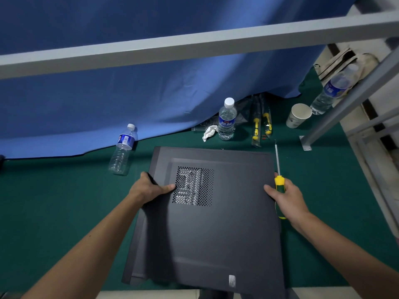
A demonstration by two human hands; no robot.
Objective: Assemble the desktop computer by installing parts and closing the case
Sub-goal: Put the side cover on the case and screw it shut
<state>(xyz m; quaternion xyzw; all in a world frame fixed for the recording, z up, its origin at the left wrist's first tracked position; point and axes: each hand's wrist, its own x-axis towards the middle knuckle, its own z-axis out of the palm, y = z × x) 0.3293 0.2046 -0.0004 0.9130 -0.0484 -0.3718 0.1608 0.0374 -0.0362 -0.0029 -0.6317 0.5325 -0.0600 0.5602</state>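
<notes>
Fingers (170, 187) of the left hand (149, 187) grip the side panel (216, 223) at 9 o'clock; the right hand (285, 196) grips panel and screwdriver (280, 184) at 3 o'clock, above the worktop (54, 201). Risk: this doubled grip may slip, misaligning the panel.

Lying at ten o'clock: empty bottle (122, 150). Standing at twelve: water bottle (226, 119), beside crumpled tissue (209, 132). At two: paper cup (298, 115), another bottle (331, 91) behind.
</notes>
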